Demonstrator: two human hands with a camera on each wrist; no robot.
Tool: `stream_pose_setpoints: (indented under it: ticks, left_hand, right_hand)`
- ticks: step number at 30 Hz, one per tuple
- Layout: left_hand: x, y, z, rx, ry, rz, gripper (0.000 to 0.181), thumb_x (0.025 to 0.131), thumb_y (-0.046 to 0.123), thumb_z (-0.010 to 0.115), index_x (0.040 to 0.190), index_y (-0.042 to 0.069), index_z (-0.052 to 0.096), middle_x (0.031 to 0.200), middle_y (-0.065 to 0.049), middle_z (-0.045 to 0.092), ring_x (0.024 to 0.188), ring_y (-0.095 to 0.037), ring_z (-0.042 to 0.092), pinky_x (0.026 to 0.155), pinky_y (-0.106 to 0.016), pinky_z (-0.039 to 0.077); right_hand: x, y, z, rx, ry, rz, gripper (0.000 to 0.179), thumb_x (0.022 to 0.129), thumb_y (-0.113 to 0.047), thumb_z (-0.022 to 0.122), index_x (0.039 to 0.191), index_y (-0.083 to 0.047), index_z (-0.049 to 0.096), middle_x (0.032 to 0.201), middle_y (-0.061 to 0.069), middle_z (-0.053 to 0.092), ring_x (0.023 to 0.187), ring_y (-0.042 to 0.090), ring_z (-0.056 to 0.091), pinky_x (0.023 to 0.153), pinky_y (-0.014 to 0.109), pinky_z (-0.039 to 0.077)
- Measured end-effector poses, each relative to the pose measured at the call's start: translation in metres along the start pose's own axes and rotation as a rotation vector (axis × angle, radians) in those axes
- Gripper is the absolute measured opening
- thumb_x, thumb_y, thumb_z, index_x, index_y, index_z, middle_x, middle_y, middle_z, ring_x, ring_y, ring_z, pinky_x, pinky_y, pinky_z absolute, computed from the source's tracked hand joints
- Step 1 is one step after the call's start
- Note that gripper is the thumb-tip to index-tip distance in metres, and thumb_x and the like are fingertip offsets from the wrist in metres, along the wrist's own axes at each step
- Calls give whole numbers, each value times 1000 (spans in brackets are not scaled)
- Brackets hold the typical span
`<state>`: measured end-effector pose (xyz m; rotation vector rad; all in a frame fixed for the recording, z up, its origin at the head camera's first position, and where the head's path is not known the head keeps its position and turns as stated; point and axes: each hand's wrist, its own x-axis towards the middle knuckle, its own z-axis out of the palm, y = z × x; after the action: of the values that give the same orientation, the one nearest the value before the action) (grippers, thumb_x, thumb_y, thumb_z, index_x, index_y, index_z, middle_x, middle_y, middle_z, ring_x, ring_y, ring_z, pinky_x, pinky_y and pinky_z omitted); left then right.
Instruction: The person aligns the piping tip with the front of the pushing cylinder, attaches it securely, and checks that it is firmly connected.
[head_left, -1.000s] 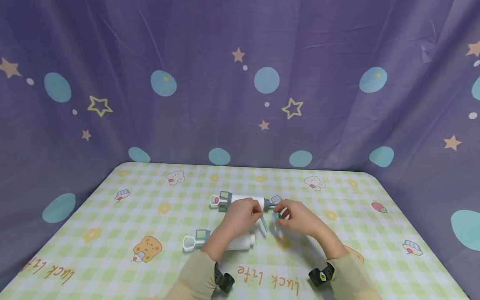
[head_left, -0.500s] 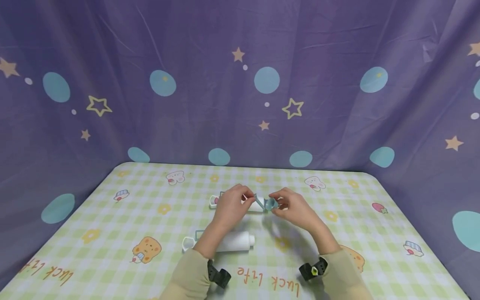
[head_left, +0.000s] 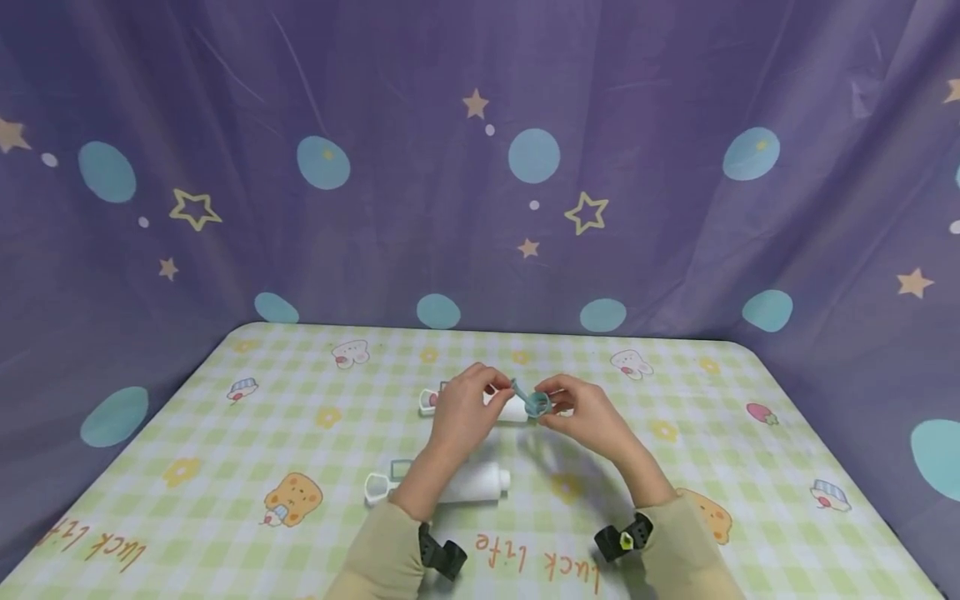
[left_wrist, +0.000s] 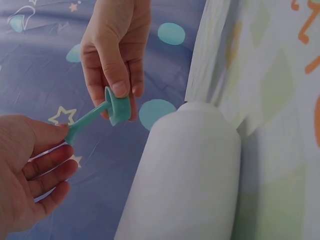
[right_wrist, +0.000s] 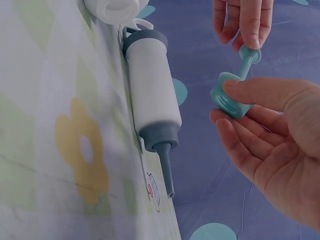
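Note:
My left hand (head_left: 467, 408) pinches the wider end of a slim teal nozzle (left_wrist: 87, 121) between thumb and finger. With thumb and fingers, my right hand (head_left: 588, 417) grips a teal ring-shaped screw cap (right_wrist: 229, 96). The nozzle's narrow end meets the cap; how far it reaches in cannot be told. Both are held above the table. Behind the hands lies a white syringe-like barrel with grey ends and a grey spout (right_wrist: 155, 90), partly covered in the head view. A second white barrel (head_left: 476, 483) with a teal-framed end lies nearer, partly behind my left forearm.
A green checked cloth with printed figures covers the table (head_left: 225, 450). A purple curtain (head_left: 420, 242) hangs behind its far edge. Each wrist bears a small black camera (head_left: 444, 557).
Both hands have risen and moved slightly away from me. The nozzle and cap, apart at first, have come together. Both barrels have stayed in place.

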<state>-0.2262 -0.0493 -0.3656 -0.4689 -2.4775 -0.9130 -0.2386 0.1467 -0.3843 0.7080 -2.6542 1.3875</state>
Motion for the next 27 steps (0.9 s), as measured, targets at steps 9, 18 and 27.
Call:
stream_pose_setpoints:
  ticks: [9,18,27]
  left_hand:
    - [-1,4,1,38,1,33,8,78,24,70,81,17,67,80,6,62,73,-15,60,61,-23,45]
    - [-3,5,3,66,-1,43,8,78,24,71,81,18,68,81,7,62,73,-15,60,60,-21,45]
    - [-5,8,8,73,-24,88,9,76,23,72,81,18,68,81,6,63,71,-15,60,63,-23,44]
  right_hand:
    - [0,-2,0,6,6,2,33,74,-13,75,105,-11,61,98,3,64,85,16,62,76,33,51]
    - [0,-5,2,-24,9,-23,32,72,-18,77,98,-13,61,91,-3,64,83,11,61,78,35,50]
    - [-1,-5,2,-53,25,-49,31,72,-19,77,97,-15,61,90,-5,63,85,11,60,75,37,50]
